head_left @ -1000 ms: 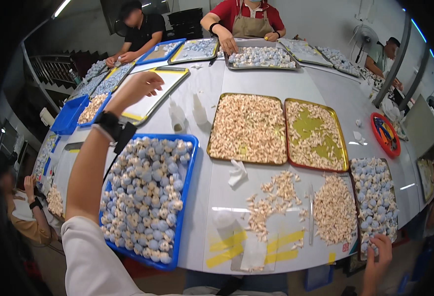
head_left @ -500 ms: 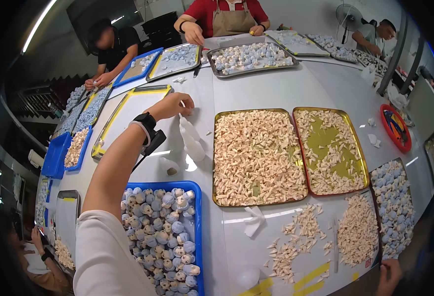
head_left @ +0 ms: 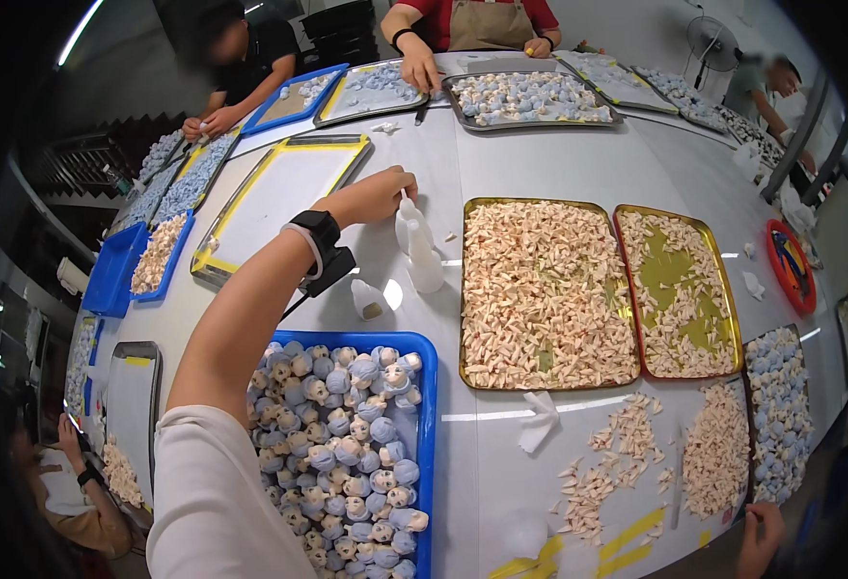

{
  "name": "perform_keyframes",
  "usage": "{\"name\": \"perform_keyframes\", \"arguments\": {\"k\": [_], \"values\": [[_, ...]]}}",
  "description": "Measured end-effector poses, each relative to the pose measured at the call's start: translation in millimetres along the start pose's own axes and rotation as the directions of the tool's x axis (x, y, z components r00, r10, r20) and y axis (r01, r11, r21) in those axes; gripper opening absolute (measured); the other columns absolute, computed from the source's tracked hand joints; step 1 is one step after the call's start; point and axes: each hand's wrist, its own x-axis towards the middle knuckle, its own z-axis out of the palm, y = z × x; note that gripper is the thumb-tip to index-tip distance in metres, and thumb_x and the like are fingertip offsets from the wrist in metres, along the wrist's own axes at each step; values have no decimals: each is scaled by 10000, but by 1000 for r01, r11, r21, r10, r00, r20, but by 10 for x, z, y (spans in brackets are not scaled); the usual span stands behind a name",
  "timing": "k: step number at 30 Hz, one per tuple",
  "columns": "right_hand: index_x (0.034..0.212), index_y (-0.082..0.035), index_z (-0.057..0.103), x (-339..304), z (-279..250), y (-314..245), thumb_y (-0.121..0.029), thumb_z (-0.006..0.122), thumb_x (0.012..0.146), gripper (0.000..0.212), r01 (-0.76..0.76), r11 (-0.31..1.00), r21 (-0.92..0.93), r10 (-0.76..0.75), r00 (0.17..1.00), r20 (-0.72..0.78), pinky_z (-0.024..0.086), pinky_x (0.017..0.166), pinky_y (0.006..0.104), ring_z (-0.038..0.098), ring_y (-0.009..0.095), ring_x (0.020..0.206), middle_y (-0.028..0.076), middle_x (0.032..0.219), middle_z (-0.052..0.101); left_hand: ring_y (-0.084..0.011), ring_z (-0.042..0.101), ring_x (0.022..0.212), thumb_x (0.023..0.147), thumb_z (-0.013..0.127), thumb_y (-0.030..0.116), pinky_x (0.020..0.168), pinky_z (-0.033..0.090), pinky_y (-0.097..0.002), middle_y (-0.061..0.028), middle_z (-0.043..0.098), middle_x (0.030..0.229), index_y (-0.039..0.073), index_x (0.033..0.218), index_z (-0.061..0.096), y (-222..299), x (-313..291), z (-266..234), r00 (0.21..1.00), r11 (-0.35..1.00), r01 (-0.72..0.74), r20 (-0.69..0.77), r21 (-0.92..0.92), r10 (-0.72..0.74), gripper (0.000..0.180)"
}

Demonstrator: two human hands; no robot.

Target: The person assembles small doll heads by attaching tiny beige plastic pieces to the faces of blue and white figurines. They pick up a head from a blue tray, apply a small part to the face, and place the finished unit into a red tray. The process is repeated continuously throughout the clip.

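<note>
My left hand (head_left: 385,196) reaches over the table, a dark band and watch-like device on its wrist. Its fingers are pressed together just behind the thin nozzle of a white squeeze bottle (head_left: 426,268); what they pinch is hidden. A second white bottle shape (head_left: 410,230) overlaps it, and a small translucent bottle (head_left: 367,301) stands nearer. Below my forearm is a blue tray (head_left: 427,415) full of doll-like heads (head_left: 352,458) with pale blue hair. What appears to be my right hand (head_left: 760,542) is at the table's lower right edge, fingers loosely bent, nothing visible in it.
Two gold trays (head_left: 627,289) hold small cream pointed pieces; more lie in loose piles (head_left: 718,454). A crumpled tissue (head_left: 538,422) lies nearby. At the right are a red basket (head_left: 774,253) and another head-filled tray (head_left: 779,415). Several people work around the table.
My left hand's fingers have drawn together near the bottle nozzle. The view has shifted, moving table things rightward in the picture. Across the table, the person in red has lowered a hand to a tray.
</note>
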Motion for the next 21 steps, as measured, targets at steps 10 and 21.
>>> {"name": "perform_keyframes", "arguments": {"k": [10, 21], "values": [[941, 24, 622, -27, 49, 49, -67, 572, 841, 145, -41, 999, 7, 41, 999, 8, 442, 771, 334, 583, 255, 824, 152, 889, 633, -140, 585, 805, 741, 511, -24, 757, 438, -274, -54, 644, 899, 47, 887, 670, 277, -38, -81, 970, 945, 74, 245, -317, 7, 227], [943, 30, 617, -18, 99, 72, -93, 577, 845, 162, -75, 997, 22, 75, 997, -1, 440, 732, 320, 576, 243, 793, 155, 864, 629, -119, 584, 775, 747, 601, 29, 733, 452, -249, -39, 639, 834, 24, 879, 645, 450, 46, 59, 966, 924, -57, 215, -378, 147, 140]]}}
